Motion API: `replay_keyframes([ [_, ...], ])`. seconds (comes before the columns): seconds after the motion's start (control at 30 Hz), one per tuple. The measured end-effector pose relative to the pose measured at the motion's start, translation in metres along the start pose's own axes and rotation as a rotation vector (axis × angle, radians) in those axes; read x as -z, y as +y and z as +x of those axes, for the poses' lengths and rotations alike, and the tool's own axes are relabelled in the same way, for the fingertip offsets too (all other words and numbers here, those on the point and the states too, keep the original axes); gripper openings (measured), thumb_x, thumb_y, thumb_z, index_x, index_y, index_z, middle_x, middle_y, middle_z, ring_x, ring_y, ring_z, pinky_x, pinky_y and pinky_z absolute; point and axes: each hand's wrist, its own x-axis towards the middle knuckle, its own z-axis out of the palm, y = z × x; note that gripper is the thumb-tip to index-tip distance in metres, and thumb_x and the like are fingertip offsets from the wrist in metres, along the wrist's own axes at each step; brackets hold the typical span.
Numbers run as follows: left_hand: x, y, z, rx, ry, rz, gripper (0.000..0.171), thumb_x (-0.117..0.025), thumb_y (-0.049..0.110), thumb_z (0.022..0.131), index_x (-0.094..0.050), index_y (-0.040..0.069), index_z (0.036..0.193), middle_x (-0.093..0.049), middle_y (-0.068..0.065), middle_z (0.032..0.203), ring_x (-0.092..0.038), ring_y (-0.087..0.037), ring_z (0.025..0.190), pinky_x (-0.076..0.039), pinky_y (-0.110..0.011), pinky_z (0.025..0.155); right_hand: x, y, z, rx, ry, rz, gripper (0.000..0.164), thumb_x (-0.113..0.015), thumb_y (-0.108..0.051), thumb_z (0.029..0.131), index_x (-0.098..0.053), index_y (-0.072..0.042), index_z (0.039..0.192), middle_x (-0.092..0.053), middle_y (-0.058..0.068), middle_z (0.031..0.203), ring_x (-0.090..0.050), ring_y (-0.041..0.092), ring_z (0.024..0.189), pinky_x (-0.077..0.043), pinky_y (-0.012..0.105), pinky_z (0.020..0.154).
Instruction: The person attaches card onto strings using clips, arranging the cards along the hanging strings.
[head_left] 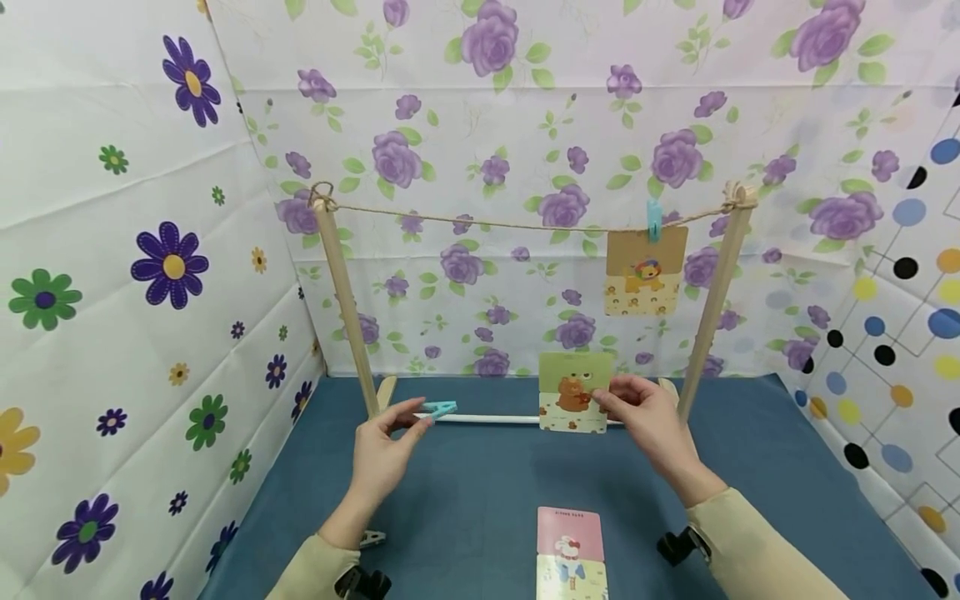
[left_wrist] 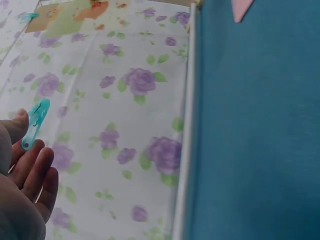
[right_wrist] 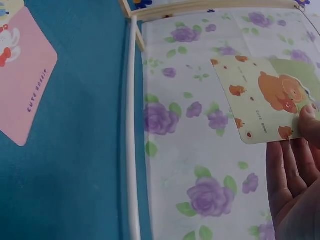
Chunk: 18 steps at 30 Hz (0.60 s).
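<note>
My left hand (head_left: 384, 454) pinches a turquoise clothespin (head_left: 441, 408) between thumb and fingers, left of centre in the head view. In the left wrist view the clothespin (left_wrist: 36, 122) points up from the fingertips. With thumb in front and fingers behind, my right hand (head_left: 648, 421) holds a green and cream card with a brown bear (head_left: 573, 393) by its right edge. That bear card (right_wrist: 260, 100) is upright, below the string (head_left: 480, 223). A tan card with a lion (head_left: 643, 287) hangs from the string by another turquoise clothespin (head_left: 655, 221).
Two wooden posts (head_left: 345, 308) carry the string, with a white rod (head_left: 487, 419) low between them. A pink rabbit card (head_left: 570, 542) lies on the blue cloth (head_left: 465, 500) near the front. A pale clothespin (head_left: 372, 538) lies beside my left forearm. Patterned sheets surround the table.
</note>
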Motion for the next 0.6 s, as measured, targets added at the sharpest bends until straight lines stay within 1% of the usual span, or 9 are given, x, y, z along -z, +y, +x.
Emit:
replay_keyframes([
  [0.07,0.001,0.008,0.007,-0.002,-0.002,-0.02,0.032,-0.086,0.016,0.094,-0.08,0.016,0.125,-0.078,0.003,0.096,-0.073,-0.015,0.09,-0.062,-0.037,0.083,-0.003,-0.003,0.004,0.007,0.01,-0.011,0.042,-0.076,-0.028,0.103,-0.067,0.002,0.132,-0.074,0.01,0.107,-0.073,0.015,0.093,-0.065,0.04,0.087],
  [0.17,0.0,0.019,0.018,0.001,-0.017,-0.073,0.033,-0.086,0.018,0.094,-0.08,0.018,0.126,-0.078,0.001,0.096,-0.073,-0.017,0.091,-0.062,-0.033,0.08,-0.007,-0.006,0.01,0.0,0.027,-0.008,0.042,-0.077,-0.028,0.103,-0.067,0.001,0.132,-0.075,0.009,0.107,-0.072,0.014,0.092,-0.065,0.038,0.087],
  [0.27,-0.002,0.03,0.027,0.008,-0.031,-0.119,0.033,-0.086,0.018,0.094,-0.08,0.018,0.127,-0.076,-0.001,0.097,-0.072,-0.017,0.094,-0.061,-0.031,0.082,-0.012,-0.007,0.017,-0.006,0.046,0.021,0.042,-0.078,-0.029,0.102,-0.068,0.001,0.13,-0.075,0.008,0.106,-0.072,0.014,0.092,-0.064,0.033,0.085],
  [0.33,-0.004,0.038,0.034,-0.001,-0.036,-0.126,0.034,-0.085,0.017,0.094,-0.079,0.017,0.128,-0.076,-0.002,0.098,-0.072,-0.018,0.095,-0.06,-0.03,0.085,-0.015,-0.008,0.021,-0.01,0.051,0.04,0.043,-0.079,-0.03,0.102,-0.068,0.0,0.13,-0.075,0.007,0.106,-0.072,0.014,0.092,-0.064,0.031,0.083],
  [0.43,-0.006,0.049,0.043,-0.031,-0.048,-0.126,0.034,-0.084,0.017,0.095,-0.079,0.014,0.128,-0.077,-0.004,0.099,-0.073,-0.019,0.094,-0.06,-0.03,0.087,-0.018,-0.013,0.026,-0.006,0.051,0.056,0.042,-0.078,-0.03,0.102,-0.068,0.001,0.129,-0.074,0.007,0.106,-0.072,0.014,0.092,-0.063,0.028,0.082],
  [0.53,-0.008,0.06,0.052,-0.077,-0.065,-0.112,0.032,-0.083,0.017,0.095,-0.08,0.012,0.127,-0.078,-0.005,0.097,-0.074,-0.02,0.092,-0.061,-0.031,0.084,-0.021,-0.019,0.029,-0.001,0.051,0.063,0.041,-0.078,-0.029,0.102,-0.068,0.001,0.128,-0.075,0.007,0.105,-0.071,0.014,0.092,-0.063,0.028,0.081],
  [0.6,-0.009,0.067,0.059,-0.11,-0.067,-0.087,0.03,-0.083,0.017,0.096,-0.081,0.012,0.126,-0.078,-0.003,0.094,-0.073,-0.018,0.091,-0.062,-0.033,0.083,-0.022,-0.024,0.031,0.006,0.051,0.052,0.041,-0.078,-0.029,0.102,-0.069,0.001,0.128,-0.075,0.006,0.105,-0.07,0.014,0.092,-0.063,0.027,0.081],
])
